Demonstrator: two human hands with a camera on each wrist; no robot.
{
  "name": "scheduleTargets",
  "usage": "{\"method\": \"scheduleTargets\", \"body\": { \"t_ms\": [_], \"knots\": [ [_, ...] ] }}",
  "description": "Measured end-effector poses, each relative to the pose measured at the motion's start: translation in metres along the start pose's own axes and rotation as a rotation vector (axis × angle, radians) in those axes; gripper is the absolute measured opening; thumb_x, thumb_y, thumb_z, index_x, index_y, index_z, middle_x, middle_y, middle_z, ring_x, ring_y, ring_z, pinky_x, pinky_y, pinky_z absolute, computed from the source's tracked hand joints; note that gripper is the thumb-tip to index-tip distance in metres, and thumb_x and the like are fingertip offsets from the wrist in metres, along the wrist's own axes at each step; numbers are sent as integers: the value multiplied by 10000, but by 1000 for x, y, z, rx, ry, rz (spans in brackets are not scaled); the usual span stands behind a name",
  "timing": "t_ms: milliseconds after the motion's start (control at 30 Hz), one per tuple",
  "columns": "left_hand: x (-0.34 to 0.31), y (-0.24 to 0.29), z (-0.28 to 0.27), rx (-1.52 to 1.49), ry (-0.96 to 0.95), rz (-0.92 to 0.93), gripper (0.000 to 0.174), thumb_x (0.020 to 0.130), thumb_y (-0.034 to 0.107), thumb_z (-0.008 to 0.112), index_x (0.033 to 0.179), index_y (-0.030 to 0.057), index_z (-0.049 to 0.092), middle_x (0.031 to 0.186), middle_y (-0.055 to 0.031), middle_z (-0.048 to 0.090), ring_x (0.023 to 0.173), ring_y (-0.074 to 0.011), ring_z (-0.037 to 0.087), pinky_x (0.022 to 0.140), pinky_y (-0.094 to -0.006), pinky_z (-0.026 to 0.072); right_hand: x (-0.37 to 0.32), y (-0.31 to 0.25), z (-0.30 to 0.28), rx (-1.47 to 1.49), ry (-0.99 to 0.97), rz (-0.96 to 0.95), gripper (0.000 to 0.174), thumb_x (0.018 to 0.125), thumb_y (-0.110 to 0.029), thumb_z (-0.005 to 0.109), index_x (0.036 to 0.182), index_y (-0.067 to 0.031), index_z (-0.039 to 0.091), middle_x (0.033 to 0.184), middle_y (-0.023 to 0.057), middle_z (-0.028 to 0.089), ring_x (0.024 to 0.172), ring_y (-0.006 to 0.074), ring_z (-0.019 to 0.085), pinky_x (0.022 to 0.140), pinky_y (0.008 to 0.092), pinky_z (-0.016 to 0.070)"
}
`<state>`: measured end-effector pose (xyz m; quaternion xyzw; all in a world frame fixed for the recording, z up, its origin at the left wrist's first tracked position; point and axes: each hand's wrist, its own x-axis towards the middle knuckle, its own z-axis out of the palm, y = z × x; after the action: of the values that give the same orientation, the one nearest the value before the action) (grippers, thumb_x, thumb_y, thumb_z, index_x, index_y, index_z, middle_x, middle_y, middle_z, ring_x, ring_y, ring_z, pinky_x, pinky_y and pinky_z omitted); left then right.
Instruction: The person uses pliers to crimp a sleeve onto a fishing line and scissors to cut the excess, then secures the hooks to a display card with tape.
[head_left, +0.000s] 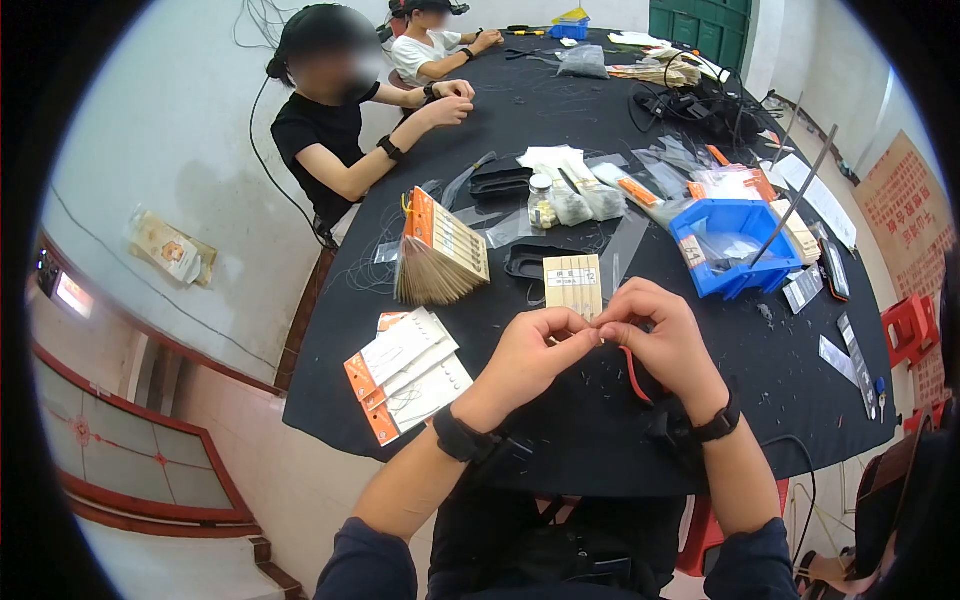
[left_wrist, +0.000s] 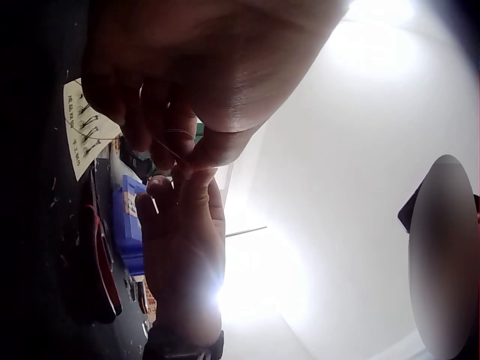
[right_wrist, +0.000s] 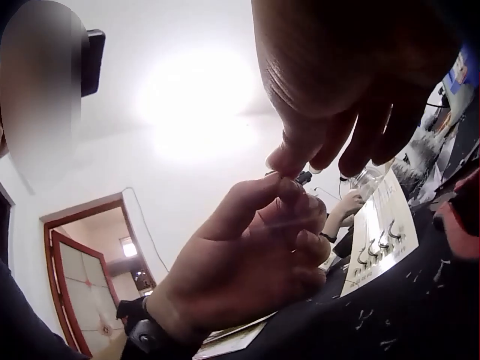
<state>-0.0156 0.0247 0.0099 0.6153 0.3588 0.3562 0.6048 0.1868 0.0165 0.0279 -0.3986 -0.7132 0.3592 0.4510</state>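
My left hand and right hand meet fingertip to fingertip over the near side of the black table. Thumb and forefinger of each pinch a thin fishing line, which shows as a fine strand among the fingers in the left wrist view. What sits at its end between the fingertips is hidden. Just beyond the hands lies a pale card marked 12. Several small dark fish hooks are mounted on it, seen in the right wrist view. A red-handled tool lies partly under my right hand.
A fanned stack of cards stands left of the hands, with white-and-orange packets nearer. At right is a blue bin with a thin rod. A jar and plastic bags stand behind. Two people sit along the far left side.
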Motion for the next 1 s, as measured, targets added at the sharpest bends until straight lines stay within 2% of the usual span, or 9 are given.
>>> {"method": "scheduleTargets", "body": {
  "t_ms": [167,367,467,567,667,800,833,867,1000],
  "knots": [
    [0,-2,-2,-40,-5,-7,151,943,143,623,967,-2,658,936,-14,651,845,-52,571,765,-194,447,-1,5,1,134,25,87,67,811,-43,726,861,-13,693,845,19,598,703,76,562,625,226,442],
    [1,5,1,-191,52,94,227,905,24,623,1125,-17,587,1141,-93,633,1006,-142,632,931,-277,493,0,6,-3,141,67,73,58,819,-45,719,847,-10,683,828,8,571,703,64,542,615,215,418],
    [1,5,1,-236,39,83,258,885,-18,626,1139,-13,575,1153,-98,628,1048,-158,626,951,-302,498,0,7,-3,162,61,80,53,820,-42,716,841,-10,679,823,2,558,706,59,533,619,211,409],
    [2,3,1,-250,57,149,227,889,-24,615,1113,-3,589,1128,-96,633,1017,-160,634,927,-302,509,1,6,-4,167,81,79,47,836,-42,704,841,-9,671,822,-6,555,713,55,528,629,207,408],
    [2,1,-7,-472,40,175,215,878,-41,620,1083,17,600,1116,-96,634,994,-166,642,900,-301,518,4,14,-13,203,171,63,57,875,-66,680,866,-15,655,823,-18,568,719,52,525,642,200,417],
    [-5,10,-10,-797,-68,215,137,867,-73,604,927,49,585,878,-46,592,794,-152,598,822,-294,498,4,18,-30,368,310,100,114,928,-142,653,910,-32,627,830,-20,590,721,52,513,664,195,431],
    [-5,10,-11,-761,-67,231,43,884,4,560,876,46,567,787,-38,541,725,-149,549,704,-278,438,5,20,-34,378,336,80,119,928,-146,654,909,-32,627,832,-18,590,720,52,512,664,195,429],
    [-4,11,-13,-737,-96,211,18,878,42,548,880,43,566,779,-39,540,723,-151,549,680,-273,414,5,22,-38,388,362,59,124,928,-151,656,908,-32,626,833,-16,590,719,53,510,665,195,428],
    [-3,10,-22,-554,-168,159,202,830,186,508,825,8,603,724,-67,581,658,-152,540,592,-274,369,4,22,-37,343,340,-25,115,932,-130,644,882,-33,608,841,-13,590,716,50,511,658,189,414]
  ]
}}
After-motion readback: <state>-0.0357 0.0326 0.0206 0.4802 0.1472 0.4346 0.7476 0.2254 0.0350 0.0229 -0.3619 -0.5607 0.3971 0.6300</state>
